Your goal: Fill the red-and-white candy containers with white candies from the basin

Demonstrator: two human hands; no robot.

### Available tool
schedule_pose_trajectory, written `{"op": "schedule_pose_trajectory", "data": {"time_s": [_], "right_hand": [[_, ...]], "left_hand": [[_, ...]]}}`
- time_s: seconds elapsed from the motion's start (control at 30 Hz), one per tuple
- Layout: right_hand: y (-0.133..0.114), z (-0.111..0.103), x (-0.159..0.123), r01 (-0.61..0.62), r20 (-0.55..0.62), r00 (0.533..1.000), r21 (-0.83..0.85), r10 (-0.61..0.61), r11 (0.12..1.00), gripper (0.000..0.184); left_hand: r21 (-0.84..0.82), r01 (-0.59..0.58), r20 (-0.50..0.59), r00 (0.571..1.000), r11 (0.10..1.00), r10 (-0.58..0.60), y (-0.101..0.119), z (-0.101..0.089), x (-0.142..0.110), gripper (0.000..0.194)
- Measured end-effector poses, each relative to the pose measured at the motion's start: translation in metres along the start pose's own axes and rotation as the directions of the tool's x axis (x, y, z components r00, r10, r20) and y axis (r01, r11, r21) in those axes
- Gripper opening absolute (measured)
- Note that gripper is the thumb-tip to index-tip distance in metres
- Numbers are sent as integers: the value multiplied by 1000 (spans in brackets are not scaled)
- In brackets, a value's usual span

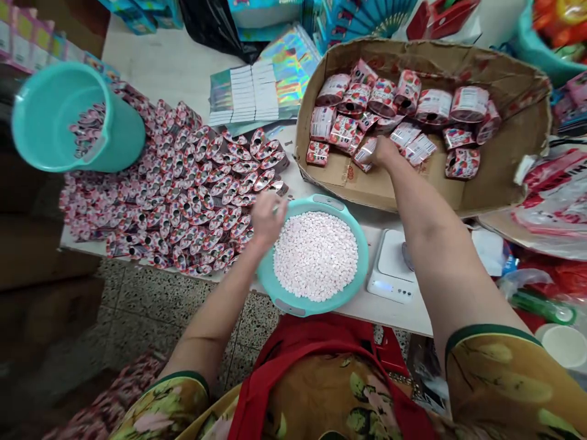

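Observation:
My left hand (268,218), slightly blurred, hovers between the rows of small printed pouches (202,183) and the left rim of a turquoise basin (362,256). Its fingers look apart, with nothing visible in them. Small white pellets, like candies (316,253), fill the basin. The pouches are red, white and pink, standing packed together, many with dark openings facing up. At the right, my right hand (384,151) reaches into a shallow cardboard box (495,177). Its fingers close on a strawberry-printed pouch (365,154), partly hidden by the hand. Several plump pouches (433,105) lie around it.
A turquoise bucket (126,134) holding small pink-and-dark pieces stands at the left. Right of the basin sits a white digital scale (391,269). Behind are stacked shiny booklets (254,91) and a black plastic bag (220,27). Plastic packaging (554,195) crowds the right side.

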State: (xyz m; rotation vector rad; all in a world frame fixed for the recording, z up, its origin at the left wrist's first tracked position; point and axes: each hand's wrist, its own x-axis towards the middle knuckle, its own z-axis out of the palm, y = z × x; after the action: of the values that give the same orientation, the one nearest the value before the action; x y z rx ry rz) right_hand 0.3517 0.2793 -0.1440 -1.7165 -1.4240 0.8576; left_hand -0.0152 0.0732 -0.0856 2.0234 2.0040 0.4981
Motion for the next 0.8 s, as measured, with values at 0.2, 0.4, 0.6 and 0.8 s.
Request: {"op": "schedule_pose_trajectory", "data": {"time_s": [0.2, 0.4, 0.6, 0.8], "right_hand": [[-9, -27, -43, -124, 87, 988, -90, 132, 988, 51], [-70, -87, -172, -8, -16, 1000, 322, 14, 947, 69], [-81, -95, -294, -112, -43, 986, 559, 164, 821, 68], [-54, -114, -364, -155, -157, 951, 505, 267, 849, 65]], "left_hand": [[30, 36, 325, 945, 999, -44, 57, 31, -99, 45], [92, 234, 375, 892, 968, -251, 92, 48, -133, 55], [-218, 310, 453, 872, 925, -185, 100, 57, -149, 30], [-663, 700, 678, 712, 265, -182, 63, 60, -133, 27]]}}
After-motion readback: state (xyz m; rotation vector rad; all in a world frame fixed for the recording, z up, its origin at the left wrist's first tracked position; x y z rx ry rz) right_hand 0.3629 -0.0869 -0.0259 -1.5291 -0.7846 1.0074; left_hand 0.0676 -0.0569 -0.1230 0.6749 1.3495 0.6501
